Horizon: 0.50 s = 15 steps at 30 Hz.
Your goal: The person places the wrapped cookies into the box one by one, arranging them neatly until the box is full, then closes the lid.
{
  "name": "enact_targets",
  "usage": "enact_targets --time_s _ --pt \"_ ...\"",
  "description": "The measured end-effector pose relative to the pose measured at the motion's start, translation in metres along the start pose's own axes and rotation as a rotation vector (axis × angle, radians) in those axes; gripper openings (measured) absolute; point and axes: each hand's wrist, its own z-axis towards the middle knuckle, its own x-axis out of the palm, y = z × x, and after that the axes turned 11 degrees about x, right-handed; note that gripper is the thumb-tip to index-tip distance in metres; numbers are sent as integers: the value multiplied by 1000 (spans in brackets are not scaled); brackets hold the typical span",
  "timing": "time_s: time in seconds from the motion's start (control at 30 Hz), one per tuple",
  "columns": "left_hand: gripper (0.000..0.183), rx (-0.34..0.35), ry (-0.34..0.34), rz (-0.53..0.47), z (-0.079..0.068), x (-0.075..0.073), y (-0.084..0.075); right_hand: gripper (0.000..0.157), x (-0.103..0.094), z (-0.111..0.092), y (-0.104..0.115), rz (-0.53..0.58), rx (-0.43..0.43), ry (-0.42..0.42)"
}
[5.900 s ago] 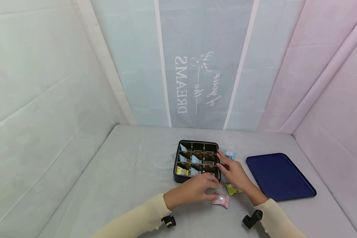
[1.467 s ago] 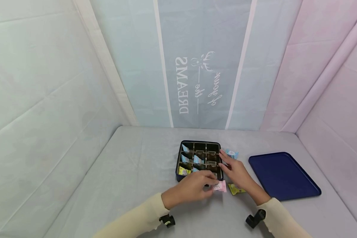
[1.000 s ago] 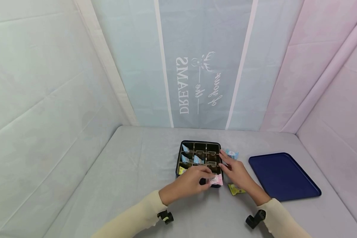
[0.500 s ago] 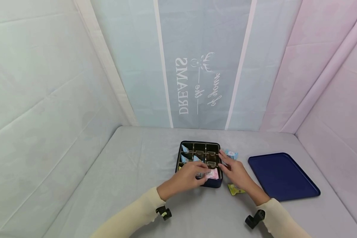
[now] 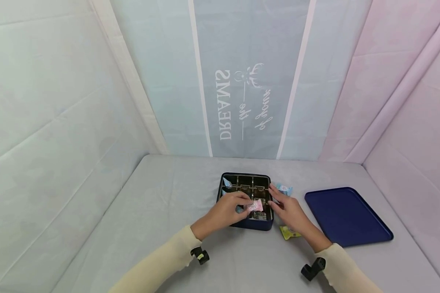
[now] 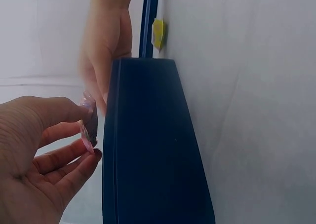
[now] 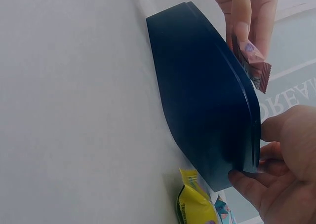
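Note:
My left hand (image 5: 228,208) pinches a pink-wrapped candy (image 5: 257,205) between thumb and fingers, over the near-right part of a dark navy box (image 5: 254,224). Square compartments divide the box's inside. Blue-wrapped candies (image 5: 227,182) lie in its left column; the left hand hides the near-left compartments. My right hand (image 5: 289,209) rests on the box's right side, its extended fingers touching the rim. In the right wrist view those fingers (image 7: 247,185) lie against the outer wall, and the pink candy (image 7: 253,54) shows at the far rim.
A navy lid (image 5: 348,215) lies flat to the right. Just beyond the right fingers is a blue candy (image 5: 284,189); a yellow candy (image 5: 289,232) lies under the right wrist. Fabric walls (image 5: 58,101) enclose the grey table (image 5: 179,183).
My left hand has lifted the pink candy from the table at the near side and carried it forward and left, over the box. My right hand stays at the box's side.

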Motion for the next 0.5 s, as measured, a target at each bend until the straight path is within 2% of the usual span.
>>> enact_targets --time_s 0.3,0.5 --pt "29 7 -23 -23 5 0 11 52 0 0 0 -6 3 -1" --pt "28 -15 -4 9 9 -3 20 52 0 1 0 -8 15 -3"
